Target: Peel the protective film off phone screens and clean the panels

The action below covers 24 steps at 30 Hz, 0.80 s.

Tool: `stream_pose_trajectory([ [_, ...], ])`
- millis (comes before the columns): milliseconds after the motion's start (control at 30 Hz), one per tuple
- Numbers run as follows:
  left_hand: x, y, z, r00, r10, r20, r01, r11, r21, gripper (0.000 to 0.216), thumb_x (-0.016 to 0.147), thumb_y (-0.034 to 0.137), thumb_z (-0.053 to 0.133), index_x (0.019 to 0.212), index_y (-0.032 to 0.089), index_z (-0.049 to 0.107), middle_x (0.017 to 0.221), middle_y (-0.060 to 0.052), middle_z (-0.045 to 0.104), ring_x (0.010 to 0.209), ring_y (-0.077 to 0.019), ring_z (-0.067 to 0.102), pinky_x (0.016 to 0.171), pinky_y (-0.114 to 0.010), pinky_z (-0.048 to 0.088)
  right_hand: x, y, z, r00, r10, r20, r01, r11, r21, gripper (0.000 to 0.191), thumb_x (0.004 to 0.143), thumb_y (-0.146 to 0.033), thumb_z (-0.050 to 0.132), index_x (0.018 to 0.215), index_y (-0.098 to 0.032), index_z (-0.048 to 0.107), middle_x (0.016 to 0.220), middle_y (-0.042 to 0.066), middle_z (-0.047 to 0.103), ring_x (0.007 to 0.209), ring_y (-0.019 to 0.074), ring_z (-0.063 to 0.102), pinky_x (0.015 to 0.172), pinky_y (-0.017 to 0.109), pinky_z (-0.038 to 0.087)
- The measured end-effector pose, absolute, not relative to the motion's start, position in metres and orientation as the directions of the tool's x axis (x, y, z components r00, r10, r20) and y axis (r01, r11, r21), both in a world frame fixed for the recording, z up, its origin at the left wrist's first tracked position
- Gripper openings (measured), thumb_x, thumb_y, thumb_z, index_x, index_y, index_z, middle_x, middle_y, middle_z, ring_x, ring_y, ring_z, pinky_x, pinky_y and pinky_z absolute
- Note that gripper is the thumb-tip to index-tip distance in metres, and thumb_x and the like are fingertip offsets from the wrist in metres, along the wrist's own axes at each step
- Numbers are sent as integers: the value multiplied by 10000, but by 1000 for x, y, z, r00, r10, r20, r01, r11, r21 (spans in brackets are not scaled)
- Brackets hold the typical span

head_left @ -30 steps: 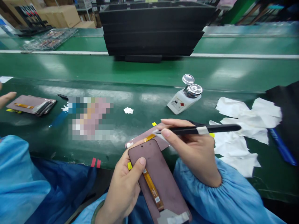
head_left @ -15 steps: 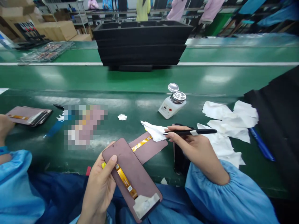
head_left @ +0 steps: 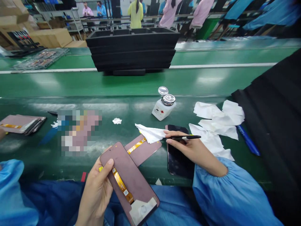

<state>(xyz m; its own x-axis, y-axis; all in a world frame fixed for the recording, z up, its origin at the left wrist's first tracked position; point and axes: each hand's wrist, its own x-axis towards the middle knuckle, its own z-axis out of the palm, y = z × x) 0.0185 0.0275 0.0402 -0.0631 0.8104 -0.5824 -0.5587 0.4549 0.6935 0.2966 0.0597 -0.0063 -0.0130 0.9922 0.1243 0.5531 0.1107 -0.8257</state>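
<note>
In my left hand (head_left: 97, 185) is a phone screen panel (head_left: 131, 185), back side up and tilted, with an orange flex cable (head_left: 121, 185) and a pale patch at its lower end. My thumb presses on its upper left edge. My right hand (head_left: 191, 150) pinches a folded white wipe (head_left: 150, 133) and also has a black pen-like tool (head_left: 185, 137) between its fingers. The wipe's loose end hangs over a second phone screen panel (head_left: 148, 152) lying on the bench. Partly under my right hand lies a dark phone screen (head_left: 180, 160).
A white dispenser bottle (head_left: 162, 110) stands with its lid raised. Several white wipes (head_left: 213, 121) and a blue pen (head_left: 248, 139) lie at right, beside a black stack (head_left: 270, 119). Stacked panels (head_left: 22, 122) lie left, near another person's sleeve (head_left: 16, 194). Black trays (head_left: 131, 50) stand behind.
My right hand has shifted slightly down relative to the dark screen, uncovering more of it. The camera view has turned a little. Both hands keep their hold.
</note>
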Motion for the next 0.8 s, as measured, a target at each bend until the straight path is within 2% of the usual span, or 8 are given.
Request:
stream_pose_trajectory([
  [200,16,28,39,-48,825,-562,-540,452,710,513,755,84,718,1245,148,582,947,-92,760,770,-203,732,671,-233,606,297,66,3,-84,986,144,551,166,-818,243,839,-450,620,890,-231,709,929,38,748,884,226,703,869,404,559],
  [333,17,29,41,-32,836,-548,-553,442,706,497,744,83,729,1220,148,601,920,-84,763,749,-198,731,670,-227,605,294,62,15,-50,976,211,547,204,-812,223,866,-417,599,943,-229,691,973,55,735,894,216,693,813,366,572],
  [567,26,28,44,-15,845,-535,-561,436,704,637,743,158,750,1330,176,504,971,-101,757,803,-215,729,686,-240,597,287,60,25,-78,950,302,500,300,-812,134,873,-337,610,913,-224,670,960,61,726,975,225,680,832,365,571],
  [667,28,25,45,55,858,-510,-547,453,704,645,752,176,748,1343,201,490,1000,-102,746,759,-191,722,668,-246,592,281,59,29,-139,912,387,496,402,-769,77,883,-267,607,908,-235,672,932,46,721,946,206,679,877,370,551],
  [800,33,18,48,157,873,-462,-531,469,706,625,738,181,756,1320,239,538,873,-64,748,666,-171,703,624,-243,577,271,56,42,-242,825,511,510,556,-656,168,869,-176,619,991,-265,693,989,49,708,1000,214,652,888,396,537],
])
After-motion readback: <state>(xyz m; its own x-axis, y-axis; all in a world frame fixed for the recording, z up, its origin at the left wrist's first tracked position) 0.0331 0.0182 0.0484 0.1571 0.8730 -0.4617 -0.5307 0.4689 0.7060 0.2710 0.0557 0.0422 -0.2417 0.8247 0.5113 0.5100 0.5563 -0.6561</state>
